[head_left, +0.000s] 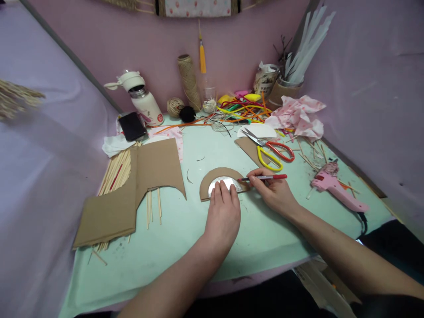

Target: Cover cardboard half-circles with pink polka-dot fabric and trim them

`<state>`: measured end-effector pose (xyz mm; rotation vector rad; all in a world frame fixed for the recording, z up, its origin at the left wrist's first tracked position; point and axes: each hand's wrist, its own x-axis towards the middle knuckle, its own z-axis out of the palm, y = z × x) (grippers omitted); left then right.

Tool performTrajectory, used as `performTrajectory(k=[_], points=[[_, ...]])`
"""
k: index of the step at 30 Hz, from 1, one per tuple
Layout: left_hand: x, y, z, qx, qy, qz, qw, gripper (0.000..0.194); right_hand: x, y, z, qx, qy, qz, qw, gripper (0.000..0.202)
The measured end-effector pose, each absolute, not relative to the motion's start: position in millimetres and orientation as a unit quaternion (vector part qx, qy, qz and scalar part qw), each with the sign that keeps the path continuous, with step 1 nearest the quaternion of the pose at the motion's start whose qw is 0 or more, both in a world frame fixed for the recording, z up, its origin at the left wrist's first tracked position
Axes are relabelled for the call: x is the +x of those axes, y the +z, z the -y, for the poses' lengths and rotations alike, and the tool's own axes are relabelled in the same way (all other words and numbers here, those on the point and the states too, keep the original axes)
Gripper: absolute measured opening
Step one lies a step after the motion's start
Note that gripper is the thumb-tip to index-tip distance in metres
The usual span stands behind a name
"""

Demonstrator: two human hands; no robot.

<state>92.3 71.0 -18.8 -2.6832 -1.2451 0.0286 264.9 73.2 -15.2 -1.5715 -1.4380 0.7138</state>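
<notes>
Semicircular cardboard (204, 184) lies on the green tabletop (149, 256), a protractor (212, 188) on it under the left hand (224, 212), which rests flat, fingers extended. Pinching a red pen (274, 177), the right hand (276, 194) holds its tip near the protractor's edge.

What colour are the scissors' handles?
One red handle, one yellow handle; best seen in the head view.

No legible txt: red mark (160, 118) on bottle (148, 106), dark chars (264, 88) on can (264, 77) too blurry.
</notes>
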Motion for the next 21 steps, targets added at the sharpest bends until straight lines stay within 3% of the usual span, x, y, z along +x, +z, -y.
performTrajectory(k=[10,21], points=[[91.5,-19.0,-70.3,-0.901,0.004,0.427,0.079,0.047,263.5,-16.9,-72.3,-0.624,0.29,0.587,0.426,0.02],[92.9,-16.9,-71.8,-0.901,0.017,0.423,0.09,0.047,260.4,-12.4,-49.6,-0.631,0.171,0.646,0.394,0.016]])
